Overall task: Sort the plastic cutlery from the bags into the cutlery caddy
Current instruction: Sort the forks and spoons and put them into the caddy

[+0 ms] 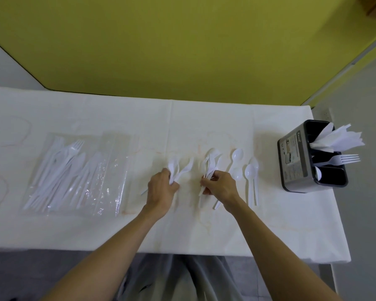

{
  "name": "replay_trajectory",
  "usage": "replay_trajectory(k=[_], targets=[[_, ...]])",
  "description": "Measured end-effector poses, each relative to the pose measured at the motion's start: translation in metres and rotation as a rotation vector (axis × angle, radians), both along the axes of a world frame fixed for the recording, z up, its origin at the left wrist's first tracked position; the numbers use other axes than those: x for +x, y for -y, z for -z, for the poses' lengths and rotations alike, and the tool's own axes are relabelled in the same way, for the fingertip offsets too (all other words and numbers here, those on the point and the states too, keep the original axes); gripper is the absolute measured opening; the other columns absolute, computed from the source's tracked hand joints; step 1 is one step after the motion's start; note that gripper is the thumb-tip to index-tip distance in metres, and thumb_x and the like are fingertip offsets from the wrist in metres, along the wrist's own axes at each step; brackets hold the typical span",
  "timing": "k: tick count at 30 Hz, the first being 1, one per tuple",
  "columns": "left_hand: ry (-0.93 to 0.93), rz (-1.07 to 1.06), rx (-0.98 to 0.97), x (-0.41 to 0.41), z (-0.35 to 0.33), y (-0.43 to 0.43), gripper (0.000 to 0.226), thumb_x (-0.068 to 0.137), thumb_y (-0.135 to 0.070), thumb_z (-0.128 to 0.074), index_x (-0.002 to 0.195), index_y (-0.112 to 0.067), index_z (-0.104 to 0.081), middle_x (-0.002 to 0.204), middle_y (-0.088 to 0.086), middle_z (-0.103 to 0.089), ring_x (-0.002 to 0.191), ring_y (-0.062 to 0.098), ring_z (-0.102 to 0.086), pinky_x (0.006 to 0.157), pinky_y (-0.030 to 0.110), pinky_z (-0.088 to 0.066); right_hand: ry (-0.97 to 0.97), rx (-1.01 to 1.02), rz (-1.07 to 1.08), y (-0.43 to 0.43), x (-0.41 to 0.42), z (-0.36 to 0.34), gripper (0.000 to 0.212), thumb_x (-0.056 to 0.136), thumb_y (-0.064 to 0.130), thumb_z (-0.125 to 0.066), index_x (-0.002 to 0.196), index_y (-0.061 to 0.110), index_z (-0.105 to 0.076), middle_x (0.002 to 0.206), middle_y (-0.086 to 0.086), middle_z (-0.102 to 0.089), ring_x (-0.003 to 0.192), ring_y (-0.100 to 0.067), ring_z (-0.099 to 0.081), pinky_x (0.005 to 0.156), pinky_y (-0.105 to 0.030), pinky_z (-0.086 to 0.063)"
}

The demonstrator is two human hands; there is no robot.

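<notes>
My left hand [161, 187] grips a small bunch of white plastic spoons [179, 167] at the table's middle. Just to its right, my right hand [220, 185] holds a bunch of white forks and spoons [211, 164] by the handles. Several loose white spoons [251, 172] lie on the cloth to the right of that hand. A clear plastic bag [74, 172] with white cutlery inside lies flat at the left. The dark cutlery caddy [295, 157] stands at the right edge, with napkins [339, 140] and a white fork [343, 159] sticking out.
A white tablecloth [204, 231] with faint orange stains covers the table. A yellow-green wall panel rises right behind the table's far edge. The caddy stands close to the table's right edge.
</notes>
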State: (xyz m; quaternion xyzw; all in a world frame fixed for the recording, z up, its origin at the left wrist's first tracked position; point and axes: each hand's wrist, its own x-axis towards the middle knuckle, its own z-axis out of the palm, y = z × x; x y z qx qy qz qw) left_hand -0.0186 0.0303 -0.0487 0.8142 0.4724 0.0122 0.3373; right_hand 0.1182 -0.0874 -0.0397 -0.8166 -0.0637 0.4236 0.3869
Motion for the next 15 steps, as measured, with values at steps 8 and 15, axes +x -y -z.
replay_trajectory(k=[8, 15], targets=[[-0.137, 0.061, 0.05, -0.014, 0.003, -0.035, 0.019, 0.088, -0.009, -0.063, 0.082, -0.007, -0.045, 0.078, 0.008, -0.054, 0.069, 0.023, -0.049, 0.058, 0.026, -0.031, 0.016, 0.009, 0.013, 0.0, 0.0, 0.003, 0.024, 0.082, 0.01, -0.071, 0.096, -0.009, -0.065, 0.087, -0.019, -0.073, 0.052, -0.007, -0.068, 0.074, -0.029, -0.062], [-0.234, 0.147, 0.116, -0.005, 0.009, -0.033, 0.012, 0.088, -0.001, -0.059, 0.099, 0.001, -0.056, 0.102, 0.015, -0.056, 0.082, 0.028, -0.056, 0.065, 0.028, -0.037, -0.051, 0.085, 0.035, 0.001, -0.001, -0.003, 0.016, 0.079, 0.01, -0.077, 0.092, 0.004, -0.071, 0.093, -0.014, -0.073, 0.077, -0.021, -0.07, 0.071, -0.027, -0.061]])
